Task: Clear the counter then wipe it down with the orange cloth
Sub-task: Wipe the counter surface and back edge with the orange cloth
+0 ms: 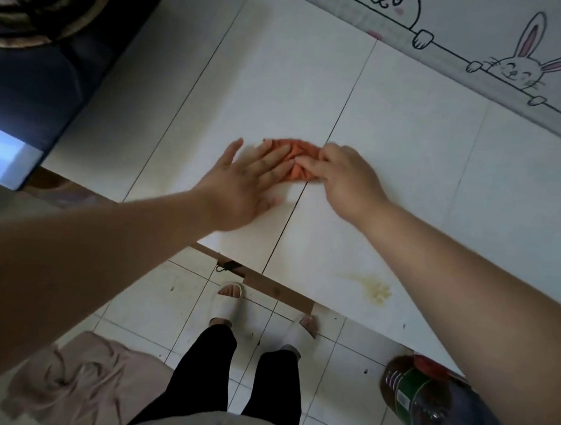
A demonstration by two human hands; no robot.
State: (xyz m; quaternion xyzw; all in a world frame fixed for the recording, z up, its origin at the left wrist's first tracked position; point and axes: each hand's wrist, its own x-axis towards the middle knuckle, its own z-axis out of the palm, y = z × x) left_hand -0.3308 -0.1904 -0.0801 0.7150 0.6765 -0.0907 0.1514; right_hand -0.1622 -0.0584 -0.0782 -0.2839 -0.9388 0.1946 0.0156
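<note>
On the white worktop, head view: the orange cloth lies bunched, well back from the front edge. The left hand rests flat and open, fingertips on the cloth's left side. The right hand pinches the cloth's right edge between curled fingers. A yellowish stain sits nearer the front edge than the cloth, to its right. Advice: spread the cloth flat under 1 palm, press evenly, and sweep toward the stain in overlapping strokes.

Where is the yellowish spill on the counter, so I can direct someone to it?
Start at the white counter. Follow its near edge rightwards from the hands; the yellowish smear sits just inside that edge, beneath the right forearm. It is the only stain there.
</note>
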